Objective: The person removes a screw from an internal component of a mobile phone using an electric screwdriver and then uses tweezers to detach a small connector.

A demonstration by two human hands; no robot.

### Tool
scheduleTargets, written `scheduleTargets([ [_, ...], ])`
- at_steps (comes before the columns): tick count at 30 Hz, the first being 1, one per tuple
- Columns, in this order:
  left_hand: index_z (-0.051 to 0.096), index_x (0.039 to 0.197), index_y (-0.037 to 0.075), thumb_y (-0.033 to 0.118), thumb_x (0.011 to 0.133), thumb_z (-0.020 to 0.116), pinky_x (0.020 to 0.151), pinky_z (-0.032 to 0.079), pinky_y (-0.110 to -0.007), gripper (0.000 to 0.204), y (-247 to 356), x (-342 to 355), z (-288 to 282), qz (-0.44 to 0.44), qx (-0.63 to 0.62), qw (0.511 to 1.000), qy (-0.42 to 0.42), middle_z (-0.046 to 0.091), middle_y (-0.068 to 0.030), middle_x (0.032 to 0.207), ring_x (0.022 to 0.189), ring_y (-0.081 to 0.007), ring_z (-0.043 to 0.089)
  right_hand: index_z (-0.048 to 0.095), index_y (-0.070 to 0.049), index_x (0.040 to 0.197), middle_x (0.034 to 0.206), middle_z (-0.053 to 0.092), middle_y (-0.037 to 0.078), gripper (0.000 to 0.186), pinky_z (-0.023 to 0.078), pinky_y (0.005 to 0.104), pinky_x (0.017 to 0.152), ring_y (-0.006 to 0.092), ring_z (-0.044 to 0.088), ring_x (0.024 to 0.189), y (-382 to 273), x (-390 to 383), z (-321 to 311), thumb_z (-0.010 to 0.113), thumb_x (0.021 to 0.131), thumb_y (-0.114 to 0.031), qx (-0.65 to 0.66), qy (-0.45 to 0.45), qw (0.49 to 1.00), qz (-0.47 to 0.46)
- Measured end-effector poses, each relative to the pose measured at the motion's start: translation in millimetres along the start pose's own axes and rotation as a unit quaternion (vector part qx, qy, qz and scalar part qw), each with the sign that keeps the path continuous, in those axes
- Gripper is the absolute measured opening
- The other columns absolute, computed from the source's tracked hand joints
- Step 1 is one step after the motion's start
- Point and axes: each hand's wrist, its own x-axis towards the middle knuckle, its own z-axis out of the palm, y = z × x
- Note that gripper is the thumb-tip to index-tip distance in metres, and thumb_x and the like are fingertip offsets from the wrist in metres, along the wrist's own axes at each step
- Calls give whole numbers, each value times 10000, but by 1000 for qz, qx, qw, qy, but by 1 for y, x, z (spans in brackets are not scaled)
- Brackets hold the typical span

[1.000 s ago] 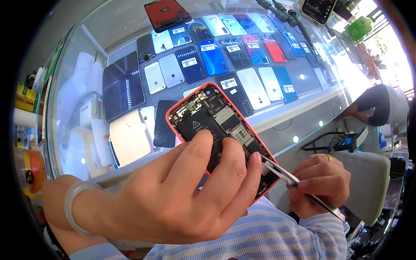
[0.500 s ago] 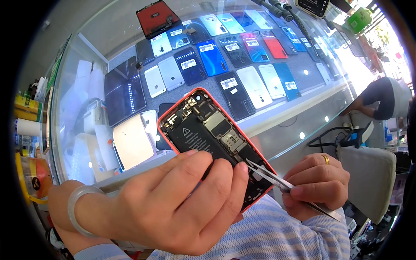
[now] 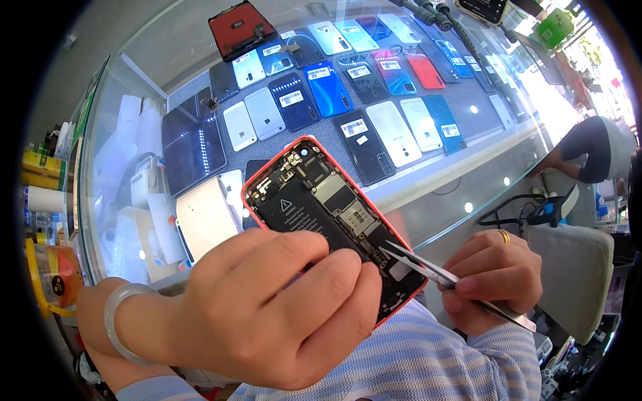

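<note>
My left hand point(image 3: 267, 304), with a pale bangle on the wrist, grips an opened phone point(image 3: 321, 207) with a red-orange shell. Its black battery and circuit board face up. My right hand point(image 3: 491, 277), wearing a gold ring, pinches metal tweezers point(image 3: 435, 271). The tweezer tips rest on the board in the phone's lower right part, close to my left fingertips. The phone is held above a glass display counter point(image 3: 461, 174).
Under the counter glass lie several phones point(image 3: 374, 93) in blue, red, white and black, tablets point(image 3: 194, 147) and white boxes point(image 3: 207, 217). A red-framed screen point(image 3: 241, 30) lies at the back. Another person point(image 3: 595, 147) leans at the right. Bottles and rolls stand at the left point(image 3: 43, 200).
The opened phone and my left hand have shifted slightly left and down. The tweezer tips have moved further onto the board.
</note>
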Motion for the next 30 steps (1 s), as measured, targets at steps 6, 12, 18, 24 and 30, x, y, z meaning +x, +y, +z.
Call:
scheduleTargets([
  [6,712,919,2,307,735,798,591,526,-265,367,4,1,-1,10,32,999,3,667,-91,862,740,-209,647,666,15,791,637,628,110,198,478,247,421,164,589,478,11,-2,7,786,637,46,18,2,999,-52],
  [12,714,918,-11,306,757,790,598,533,-263,364,7,8,-8,6,38,999,-25,679,-97,859,732,-202,663,666,13,775,633,626,104,159,493,245,433,160,589,486,18,-6,12,763,650,26,-13,10,993,-121],
  [18,711,907,-18,306,774,785,592,546,-255,358,4,-4,1,29,56,998,29,690,-98,842,705,-193,673,648,-16,813,670,627,77,183,479,248,440,166,598,565,13,-14,19,730,651,5,-98,7,984,-151],
  [24,711,895,-19,278,783,777,580,556,-247,324,6,6,-5,30,57,998,9,691,-101,833,695,-185,676,635,-24,819,691,617,65,183,444,242,442,157,566,582,14,-19,29,709,651,-26,-129,28,975,-181],
  [30,716,869,-14,261,793,756,547,552,-246,288,-1,-5,5,63,82,993,60,686,-99,798,685,-181,674,613,-33,874,758,621,73,221,476,249,473,168,576,636,18,-22,26,709,675,-21,-145,-6,967,-211],
])
